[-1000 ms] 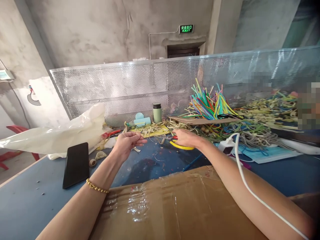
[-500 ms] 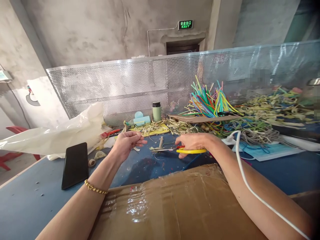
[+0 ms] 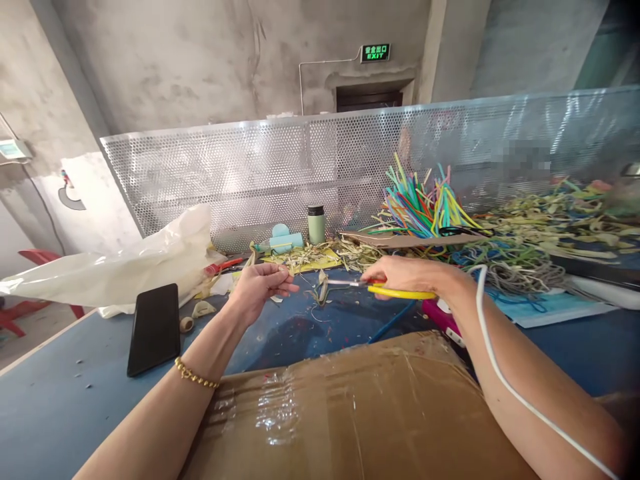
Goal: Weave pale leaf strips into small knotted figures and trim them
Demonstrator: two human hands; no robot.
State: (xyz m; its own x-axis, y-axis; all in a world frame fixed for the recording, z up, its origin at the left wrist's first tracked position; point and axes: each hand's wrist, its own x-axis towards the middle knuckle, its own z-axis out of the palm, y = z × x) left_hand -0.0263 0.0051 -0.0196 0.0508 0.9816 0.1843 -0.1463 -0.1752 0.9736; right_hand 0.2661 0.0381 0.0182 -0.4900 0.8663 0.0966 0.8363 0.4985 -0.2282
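My right hand (image 3: 400, 275) grips a pair of scissors (image 3: 403, 293) with yellow and red handles, their blades pointing left over the blue table (image 3: 295, 333). By the blade tips lies a small dried leaf scrap (image 3: 323, 288); whether they touch I cannot tell. On the other side of that scrap, my left hand (image 3: 260, 288) is closed in a pinch, thumb against fingers. What it pinches, if anything, is too small to make out. A gold bead bracelet (image 3: 195, 377) circles the left wrist.
Nearest me is a taped cardboard box (image 3: 350, 407). A black phone (image 3: 154, 330) lies left, plastic sheeting (image 3: 165, 250) behind it. Farther back are a green bottle (image 3: 316, 225), colourful stems (image 3: 420, 207) and dried leaf strips (image 3: 550, 217). A white cable (image 3: 493, 353) crosses my right forearm.
The scissors and my right hand have shifted right and slightly away, drawing the blades back toward the right. A magenta object now shows under my right wrist. My left hand stays pinched in nearly the same spot.
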